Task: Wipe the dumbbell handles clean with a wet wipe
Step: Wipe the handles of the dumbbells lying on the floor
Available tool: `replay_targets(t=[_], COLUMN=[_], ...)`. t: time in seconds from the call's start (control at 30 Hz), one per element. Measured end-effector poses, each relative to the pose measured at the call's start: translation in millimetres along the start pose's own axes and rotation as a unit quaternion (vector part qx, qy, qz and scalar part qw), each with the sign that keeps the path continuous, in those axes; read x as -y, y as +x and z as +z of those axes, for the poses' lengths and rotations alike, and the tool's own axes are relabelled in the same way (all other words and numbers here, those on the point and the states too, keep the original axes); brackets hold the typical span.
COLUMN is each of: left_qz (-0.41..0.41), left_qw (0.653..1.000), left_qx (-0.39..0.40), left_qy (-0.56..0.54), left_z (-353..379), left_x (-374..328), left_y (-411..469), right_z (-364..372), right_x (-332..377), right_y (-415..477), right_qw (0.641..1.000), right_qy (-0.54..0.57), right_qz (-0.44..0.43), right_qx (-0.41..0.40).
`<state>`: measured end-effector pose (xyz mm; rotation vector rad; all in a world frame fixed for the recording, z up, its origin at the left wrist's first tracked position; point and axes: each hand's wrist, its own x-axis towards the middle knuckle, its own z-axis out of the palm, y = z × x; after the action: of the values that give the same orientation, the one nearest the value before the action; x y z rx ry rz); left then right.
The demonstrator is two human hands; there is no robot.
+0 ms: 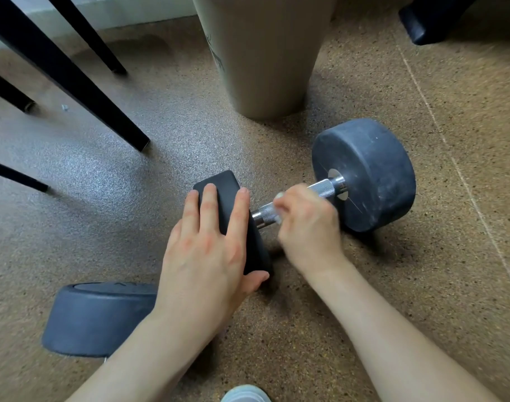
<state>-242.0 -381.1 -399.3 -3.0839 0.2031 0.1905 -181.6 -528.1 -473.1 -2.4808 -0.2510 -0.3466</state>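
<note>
Your left hand (210, 250) lies flat, fingers spread, on the dumbbell (364, 175) head; your right hand (308, 224) pinches a wet wipe (279, 198) around the handle (320, 188).

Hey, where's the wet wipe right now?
In the head view it's right of centre, bunched in the right hand and pressed on the dumbbell's metal handle, between the two dark weight heads; only a white scrap of wet wipe shows.

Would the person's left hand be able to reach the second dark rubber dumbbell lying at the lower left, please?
Probably yes: the left hand rests flat on the near dumbbell's head, and the second dark rubber dumbbell lies just beside its forearm, with nothing between them.
</note>
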Motion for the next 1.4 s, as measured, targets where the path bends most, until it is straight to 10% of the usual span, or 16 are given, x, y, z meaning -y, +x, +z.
replay_targets(t=[0.4,0.63,0.8,0.97,1.4], left_qz=[0.15,0.148,0.226,0.274,-0.009], left_qw=[0.987,0.978,0.96,0.954,0.973], left_qx=[-0.042,0.123,0.101,0.118,-0.008], left_qy=[-0.033,0.083,0.129,0.031,-0.229], left_z=[-27.9,-21.8,-24.2,-10.0,7.8], left_x=[-10.9,-60.8,-72.0,-49.9,25.0], left_y=[51.0,114.0,137.3,135.3,65.2], right_z=[3.7,-1.4,-13.2,-14.3,3.6], right_x=[4.1,1.9,5.2,-8.4,-1.0], right_y=[-27.3,-7.1,-12.4,-10.3,4.2], right_qw=[0.977,0.82,0.928,0.961,0.982], right_qy=[0.094,0.293,0.158,0.091,0.051], right_qz=[0.142,0.454,0.305,0.227,0.151], right_qx=[-0.128,-0.192,-0.146,-0.128,-0.098])
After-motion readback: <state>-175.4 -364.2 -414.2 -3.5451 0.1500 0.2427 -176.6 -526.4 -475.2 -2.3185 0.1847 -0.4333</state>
